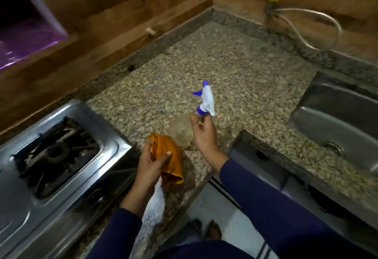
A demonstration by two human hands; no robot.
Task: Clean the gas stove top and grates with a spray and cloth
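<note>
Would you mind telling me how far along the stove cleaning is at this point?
Only the gathering looks done: the left hand grips the orange cloth and the right hand holds the spray bottle over the granite counter. Neither reaches the stove, whose grate looks grimy. Spraying and wiping appear to remain.

Spray bottle (185, 129): clear body smeared by motion blur, outline faint against granite; liquid level unreadable; neck hidden behind fingers of right hand (204, 133).
Orange cloth (169, 158): partly covered by left hand (150, 168).
Gas stove (67, 168): cut off at left and bottom edges; knobs on front blurred.
Grate (55, 152): bars dark, indistinct.
Sink (335, 115): cropped at right edge.
Both sleeves: cut off at bottom edge.
</note>
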